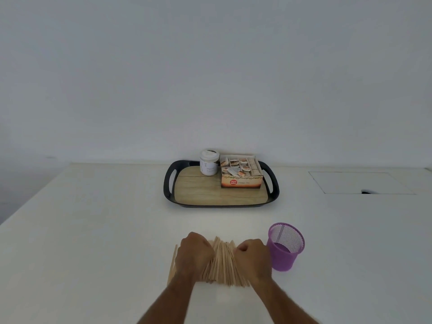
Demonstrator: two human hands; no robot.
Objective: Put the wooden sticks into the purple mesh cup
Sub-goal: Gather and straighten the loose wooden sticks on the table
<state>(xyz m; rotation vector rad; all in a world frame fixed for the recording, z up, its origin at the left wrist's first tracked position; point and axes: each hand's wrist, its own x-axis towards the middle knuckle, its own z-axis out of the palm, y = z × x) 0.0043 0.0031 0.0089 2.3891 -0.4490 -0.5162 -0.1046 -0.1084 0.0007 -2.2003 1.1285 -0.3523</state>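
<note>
Starting at the left, we are looking at a few loose sticks (173,265) lying on the table (93,230) just outside our left hand (191,256), and we are judging that these are the likeliest to be missed, since the fingers are curling round the main bundle and not round them. The left hand is gripping the left side of the wooden sticks (222,263), which are fanning out between our two hands on the near part of the table. We are pressing them together from both sides, and the fan is looking uneven, so a lift from here is risking sticks sliding out of the middle and scattering. Our right hand (253,260) is clutching the right side of the bundle, knuckles up. Just beside it the purple cup (286,246) is standing upright and looking empty, and we are thinking its light mesh body could tip or skid if the right hand or the stick ends knock its wall; the mouth is also looking narrow for so thick a bundle going in at once. Farther back, a black-rimmed tray (168,183) is holding a white jar (209,163) whose label is showing words too blurred for us to be reading surely, and a box of sachets (242,175) whose front seems to be saying "Ginger Tea" beside a red round badge we cannot make out.
</note>
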